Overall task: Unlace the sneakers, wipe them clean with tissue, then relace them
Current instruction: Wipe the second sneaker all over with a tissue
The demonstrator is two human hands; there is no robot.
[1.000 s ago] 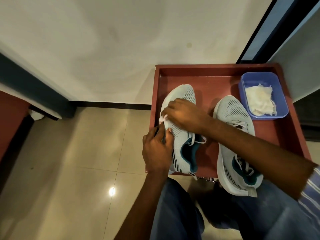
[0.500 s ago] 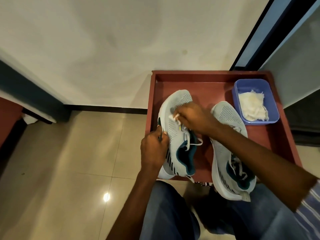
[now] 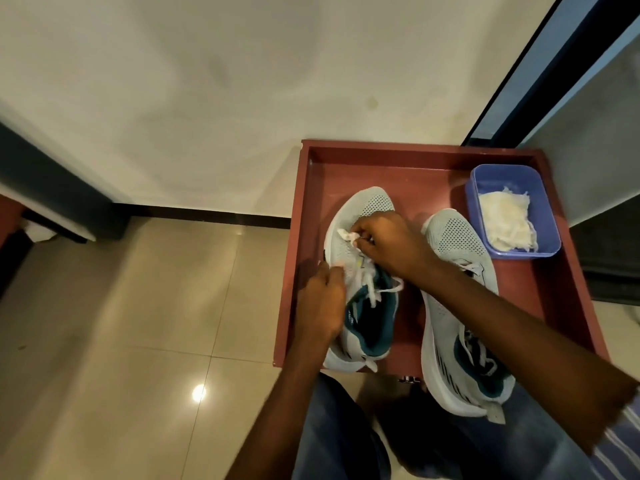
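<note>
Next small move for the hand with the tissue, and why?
Probably drag the tissue on across the left sneaker, toward its toe. The right hand pinches the wad against the mesh, the left hand steadies the shoe's side, and the toe mesh ahead lies uncovered.

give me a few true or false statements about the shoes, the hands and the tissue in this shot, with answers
1. The right hand presses a tissue on the left sneaker. True.
2. The left hand is reaching into the blue tub. False: it holds the side of the left sneaker.
3. Both sneakers sit on the red tray. True, though the heel of the right sneaker hangs over its near edge.
4. The blue tub is empty. False: it holds a heap of white tissue.
5. The right sneaker has no laces. False: laces show on it.
</note>
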